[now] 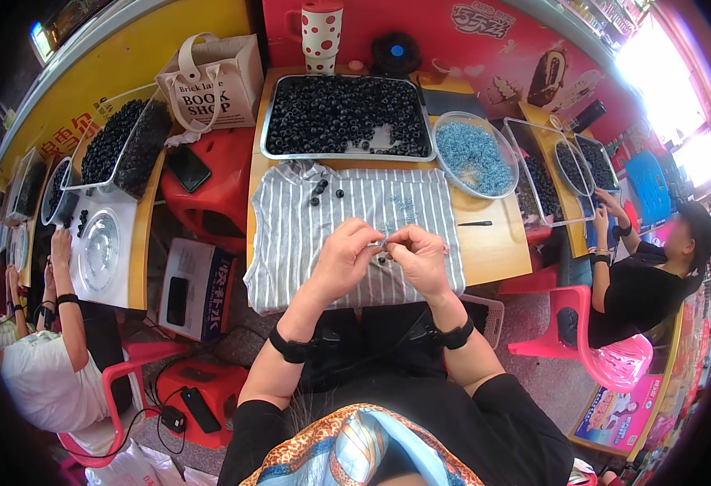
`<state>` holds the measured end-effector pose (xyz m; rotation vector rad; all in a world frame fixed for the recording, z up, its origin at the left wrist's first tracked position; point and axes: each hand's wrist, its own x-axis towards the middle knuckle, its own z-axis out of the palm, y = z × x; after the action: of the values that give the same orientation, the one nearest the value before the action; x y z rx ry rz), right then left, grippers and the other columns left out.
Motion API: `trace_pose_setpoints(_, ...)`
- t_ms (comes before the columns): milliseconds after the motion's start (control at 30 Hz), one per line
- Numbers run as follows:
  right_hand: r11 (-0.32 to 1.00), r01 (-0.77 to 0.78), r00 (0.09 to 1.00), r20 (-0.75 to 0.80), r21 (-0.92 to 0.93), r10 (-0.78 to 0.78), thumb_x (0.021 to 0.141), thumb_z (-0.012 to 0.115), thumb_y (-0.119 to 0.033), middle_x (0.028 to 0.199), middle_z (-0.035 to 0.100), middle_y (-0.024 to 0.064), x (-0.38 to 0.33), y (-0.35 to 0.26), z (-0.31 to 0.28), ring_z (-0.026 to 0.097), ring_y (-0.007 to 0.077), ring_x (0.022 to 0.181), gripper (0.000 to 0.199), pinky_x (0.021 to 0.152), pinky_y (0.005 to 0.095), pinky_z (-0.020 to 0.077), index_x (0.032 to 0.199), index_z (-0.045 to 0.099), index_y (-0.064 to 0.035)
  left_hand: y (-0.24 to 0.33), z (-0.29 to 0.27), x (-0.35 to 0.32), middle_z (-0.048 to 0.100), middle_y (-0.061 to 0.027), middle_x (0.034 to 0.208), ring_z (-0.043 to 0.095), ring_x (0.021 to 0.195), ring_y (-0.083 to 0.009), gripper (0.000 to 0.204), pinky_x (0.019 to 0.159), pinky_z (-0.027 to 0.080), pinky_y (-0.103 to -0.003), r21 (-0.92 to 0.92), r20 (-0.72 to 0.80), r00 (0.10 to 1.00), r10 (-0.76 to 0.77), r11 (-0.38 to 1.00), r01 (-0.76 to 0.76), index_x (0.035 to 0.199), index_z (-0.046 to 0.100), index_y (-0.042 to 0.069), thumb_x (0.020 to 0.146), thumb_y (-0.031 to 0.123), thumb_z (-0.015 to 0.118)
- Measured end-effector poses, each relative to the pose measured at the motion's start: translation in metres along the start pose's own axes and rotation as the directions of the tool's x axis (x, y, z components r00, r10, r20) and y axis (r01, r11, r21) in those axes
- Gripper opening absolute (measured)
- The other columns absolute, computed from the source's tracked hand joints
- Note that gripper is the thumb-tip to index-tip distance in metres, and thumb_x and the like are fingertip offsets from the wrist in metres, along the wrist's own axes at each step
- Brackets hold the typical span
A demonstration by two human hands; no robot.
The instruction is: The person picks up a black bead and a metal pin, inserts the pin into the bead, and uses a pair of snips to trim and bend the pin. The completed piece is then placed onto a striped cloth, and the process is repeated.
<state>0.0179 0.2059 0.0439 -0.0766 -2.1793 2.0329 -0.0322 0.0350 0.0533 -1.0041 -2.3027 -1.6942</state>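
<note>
Spread over the small wooden table [501, 251], a striped cloth [315, 235] catches 3 loose black beads [320, 191]. Left hand [341, 261] and right hand [420, 257] pinch 1 tiny piece [382, 244] between close fingertips; a slip could drop it among the folds, or roll it floorward.

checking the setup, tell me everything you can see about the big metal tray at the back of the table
The metal tray is a shallow silver rectangle with rounded corners and a raised rim. It lies flat at the far end of the wooden table, heaped almost edge to edge with small black beads; a bare patch shows near its front right. Its front edge meets the striped cloth. No hand touches it.
</note>
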Motion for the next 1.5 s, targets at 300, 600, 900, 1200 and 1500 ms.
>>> trace_pose_setpoints(300,0.994,0.109,0.994,0.0,-0.006,-0.109,0.082,0.061,0.009,0.08,0.066,0.0037,-0.006,-0.007,0.005,0.061,0.0068,0.071,0.008,0.063,0.0221,0.0489,0.085,0.064,0.0028,0.003,-0.003,0.0,0.059,-0.0112,0.081,0.059,0.076,-0.0296,0.007,0.066,0.047,-0.036,0.008,0.046,0.997,0.055,0.998,-0.056,0.087,0.064,0.0,0.081,-0.001,0.067)
trace_pose_setpoints(600,0.924,0.337,0.94,0.011,-0.178,-0.341,0.077,0.06,0.012,0.074,0.063,0.0055,-0.007,-0.02,0.009,0.059,0.0093,0.065,0.01,0.059,0.0232,0.0465,0.08,0.061,0.0018,-0.006,-0.006,-0.001,0.057,-0.0066,0.071,0.054,0.067,-0.0154,0.017,0.062,0.042,-0.029,-0.22,0.198,0.96,-0.197,0.946,0.239,0.08,0.063,-0.002,0.092,0.01,0.063)
trace_pose_setpoints(900,0.965,0.262,0.965,-0.041,0.033,-0.26,0.08,0.058,0.013,0.08,0.064,0.0052,-0.012,-0.02,0.009,0.059,0.0088,0.07,0.012,0.062,0.0222,0.0472,0.083,0.062,0.0015,0.001,-0.004,0.002,0.057,-0.0029,0.069,0.05,0.065,-0.0104,0.027,0.059,0.041,-0.027,-0.432,0.289,0.905,-0.312,0.801,0.414,0.077,0.064,-0.001,0.095,0.019,0.063)
trace_pose_setpoints(1200,0.842,0.479,0.866,-0.024,-0.249,-0.5,0.078,0.058,0.014,0.077,0.062,0.0065,-0.005,-0.025,0.015,0.06,0.0115,0.068,0.014,0.061,0.0235,0.047,0.084,0.06,0.0012,-0.001,-0.003,0.003,0.06,0.002,0.068,0.052,0.063,-0.0047,0.033,0.058,0.039,-0.021,-0.628,0.402,0.787,-0.469,0.484,0.609,0.072,0.066,0.006,0.096,0.028,0.062)
trace_pose_setpoints(1500,0.964,0.263,0.959,-0.095,-0.037,-0.265,0.083,0.059,0.01,0.083,0.064,0.0049,-0.007,-0.013,0.013,0.06,0.0078,0.072,0.01,0.063,0.0229,0.0485,0.087,0.061,0.0021,0.002,0.003,0.0,0.064,-0.0008,0.078,0.058,0.068,-0.0062,0.018,0.059,0.045,-0.02,-0.665,0.273,0.831,-0.484,0.53,0.527,0.088,0.069,0.003,0.094,0.019,0.065)
